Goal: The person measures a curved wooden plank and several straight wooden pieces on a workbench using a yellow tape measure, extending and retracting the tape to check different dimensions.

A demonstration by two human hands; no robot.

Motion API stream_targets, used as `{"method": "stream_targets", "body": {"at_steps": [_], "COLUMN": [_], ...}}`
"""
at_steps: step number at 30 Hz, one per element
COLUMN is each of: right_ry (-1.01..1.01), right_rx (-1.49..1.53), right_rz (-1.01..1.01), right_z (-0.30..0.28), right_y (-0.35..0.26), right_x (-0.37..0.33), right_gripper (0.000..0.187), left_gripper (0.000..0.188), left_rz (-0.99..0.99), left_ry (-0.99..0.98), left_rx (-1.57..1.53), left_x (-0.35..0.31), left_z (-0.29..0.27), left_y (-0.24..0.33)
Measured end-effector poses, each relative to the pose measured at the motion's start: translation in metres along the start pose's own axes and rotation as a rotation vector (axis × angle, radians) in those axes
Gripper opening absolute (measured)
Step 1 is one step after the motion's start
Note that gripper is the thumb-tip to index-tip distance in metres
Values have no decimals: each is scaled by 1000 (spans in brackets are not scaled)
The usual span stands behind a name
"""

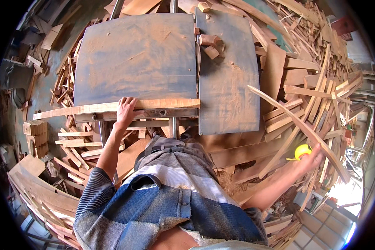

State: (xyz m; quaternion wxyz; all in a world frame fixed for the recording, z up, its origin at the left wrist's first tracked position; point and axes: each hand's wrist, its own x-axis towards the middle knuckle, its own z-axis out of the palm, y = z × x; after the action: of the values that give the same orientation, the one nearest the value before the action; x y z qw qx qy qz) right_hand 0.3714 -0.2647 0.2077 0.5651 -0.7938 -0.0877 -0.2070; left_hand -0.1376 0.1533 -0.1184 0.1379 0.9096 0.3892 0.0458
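My left hand (pixel 126 111) is closed over a long wooden strip (pixel 166 103) lying along the near edge of the dusty metal saw table (pixel 133 58). The strip's left end sticks out past the table, and its right end reaches the slot between the two table plates. Off to the right, my right hand (pixel 312 161) is closed around a round yellow tape measure (pixel 302 152). A second long wooden strip (pixel 296 118) slants across at those fingertips; whether the fingers also grip it cannot be told.
Small wood offcuts (pixel 210 45) sit beside the slot on the right plate (pixel 231 91). Piled timber (pixel 316 100) crowds the right side, with sawdust (pixel 229 182) below. Stacked wooden blocks (pixel 36 135) and more boards (pixel 43 187) stand on the left.
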Motion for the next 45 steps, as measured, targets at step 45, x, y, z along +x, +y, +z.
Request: {"method": "stream_targets", "body": {"at_steps": [45], "right_ry": [-948], "right_rx": [-196], "right_rz": [1113], "right_z": [63], "right_y": [249], "right_x": [-187], "right_gripper": [46], "left_gripper": [34], "left_rz": [195], "left_ry": [306], "left_rx": [-4], "left_x": [-46], "left_z": [-86], "left_y": [-6]}}
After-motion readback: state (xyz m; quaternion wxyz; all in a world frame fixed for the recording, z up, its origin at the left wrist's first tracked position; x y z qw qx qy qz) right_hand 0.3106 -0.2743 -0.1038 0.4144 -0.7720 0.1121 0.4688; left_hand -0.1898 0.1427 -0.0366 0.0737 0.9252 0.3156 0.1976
